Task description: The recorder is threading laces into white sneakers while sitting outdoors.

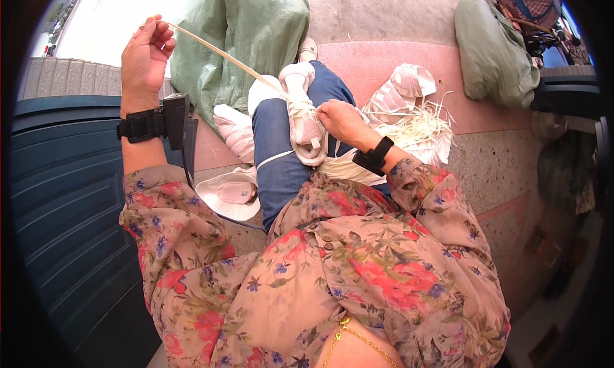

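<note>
Nearby, the white-and-pink lace-up shoe is set over the blue denim legs; at its right side the bare right hand is angled inward, fingers bunched, their hold indiscernible. Farther out, a flat cream shoelace is stretched taut, pinched by the raised left hand.

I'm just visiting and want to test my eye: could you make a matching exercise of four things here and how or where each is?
1. Left hand
2. Right hand
3. Sneaker on the lap
4. Loose laces

A. heaped off to the right
B. pink and white
C. raised, pinching a stretched cream lace
D. at the sneaker's side

Pairs: 1-C; 2-D; 3-B; 4-A
</note>
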Demonstrator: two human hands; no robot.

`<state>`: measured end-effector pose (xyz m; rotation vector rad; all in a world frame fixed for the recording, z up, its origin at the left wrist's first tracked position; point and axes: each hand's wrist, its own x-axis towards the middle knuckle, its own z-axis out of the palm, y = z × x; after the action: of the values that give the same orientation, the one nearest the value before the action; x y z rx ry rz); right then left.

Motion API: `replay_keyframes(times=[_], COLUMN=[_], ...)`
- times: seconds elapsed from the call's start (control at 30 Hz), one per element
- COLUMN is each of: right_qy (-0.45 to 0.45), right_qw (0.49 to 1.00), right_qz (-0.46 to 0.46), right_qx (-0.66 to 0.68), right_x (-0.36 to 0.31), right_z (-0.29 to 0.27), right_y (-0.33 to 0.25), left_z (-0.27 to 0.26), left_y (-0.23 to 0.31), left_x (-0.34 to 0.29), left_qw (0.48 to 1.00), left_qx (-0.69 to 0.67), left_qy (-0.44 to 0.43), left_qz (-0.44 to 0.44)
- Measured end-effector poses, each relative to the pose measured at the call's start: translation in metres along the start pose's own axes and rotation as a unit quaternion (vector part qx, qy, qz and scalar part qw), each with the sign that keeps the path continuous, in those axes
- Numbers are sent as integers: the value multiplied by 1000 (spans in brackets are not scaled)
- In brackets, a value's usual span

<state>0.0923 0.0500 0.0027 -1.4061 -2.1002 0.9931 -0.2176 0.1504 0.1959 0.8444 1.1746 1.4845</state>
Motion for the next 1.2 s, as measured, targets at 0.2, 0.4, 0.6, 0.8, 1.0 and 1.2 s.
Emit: replay_keyframes(times=[0.2, 0.4, 0.6, 0.8, 1.0, 1.2], right_qy=[9, 0, -26, 5, -15, -24], right_qw=[997, 997, 996, 997, 997, 991], right_qz=[-66, -80, -43, -40, -8, 8], right_qx=[-32, -4, 76, 68, 81, 130], right_x=[5, 10, 17, 18, 22, 23], right_z=[2, 8, 13, 15, 13, 15], right_y=[-7, -3, -5, -4, -6, -9], left_z=[-7, -3, 19, 38, 42, 30], left_y=[-7, -103, -187, -194, -199, -185], left_x=[-1, -39, -133, -142, -134, -141], left_qw=[999, 906, 772, 731, 737, 707], left_qx=[28, 419, 585, 634, 630, 641], left_qy=[20, -3, -183, -195, -211, -205], left_qz=[-6, 61, 167, 159, 125, 216])
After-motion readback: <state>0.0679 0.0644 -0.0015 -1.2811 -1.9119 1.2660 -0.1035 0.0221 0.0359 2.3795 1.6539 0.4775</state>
